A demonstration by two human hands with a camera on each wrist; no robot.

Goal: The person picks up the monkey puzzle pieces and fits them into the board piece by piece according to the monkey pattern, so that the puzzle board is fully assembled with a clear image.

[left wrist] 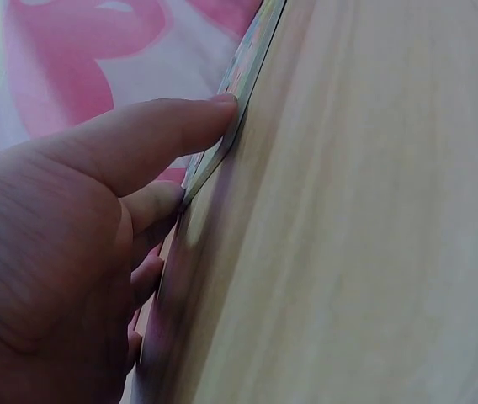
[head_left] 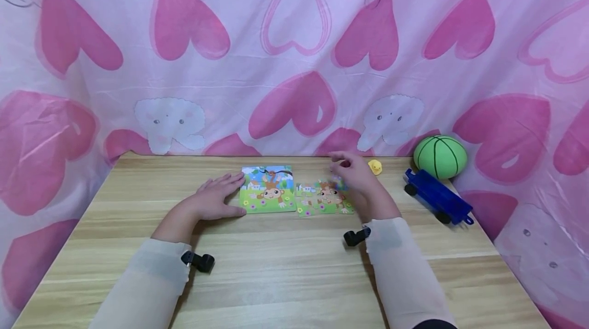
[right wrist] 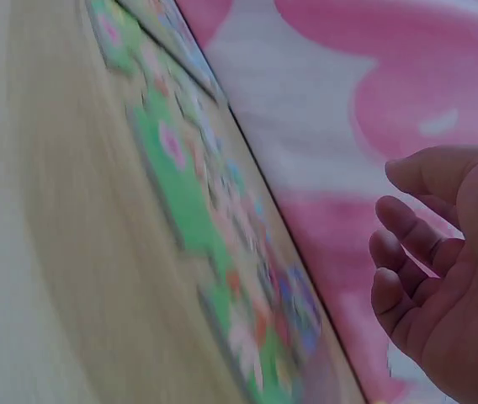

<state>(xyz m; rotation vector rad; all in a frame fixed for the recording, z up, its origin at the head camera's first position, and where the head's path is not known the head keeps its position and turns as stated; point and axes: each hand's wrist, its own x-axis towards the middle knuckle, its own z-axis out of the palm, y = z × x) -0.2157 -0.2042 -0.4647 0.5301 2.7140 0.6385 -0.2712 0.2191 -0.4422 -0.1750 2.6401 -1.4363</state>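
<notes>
A square picture board (head_left: 268, 191) with a monkey print lies flat near the table's back edge. My left hand (head_left: 216, 198) rests at its left side, fingers extended along that side and the thumb (left wrist: 197, 122) touching the near-left corner. To the board's right are jigsaw pieces (head_left: 329, 198) of a similar monkey picture, partly joined, with gaps between some of them. Above these pieces hovers my right hand (head_left: 356, 175), its fingers (right wrist: 399, 219) loosely bent and apart from the thumb. Nothing shows between them. The forearm and hand hide the far-right part of the pieces in the head view.
A small yellow duck toy (head_left: 375, 167) stands just right of my right hand. Farther right are a green ball (head_left: 440, 157) with dark lines and a blue toy wagon (head_left: 437, 197). A pink heart-patterned curtain (head_left: 294, 109) hangs along the wooden table's (head_left: 276, 267) back edge.
</notes>
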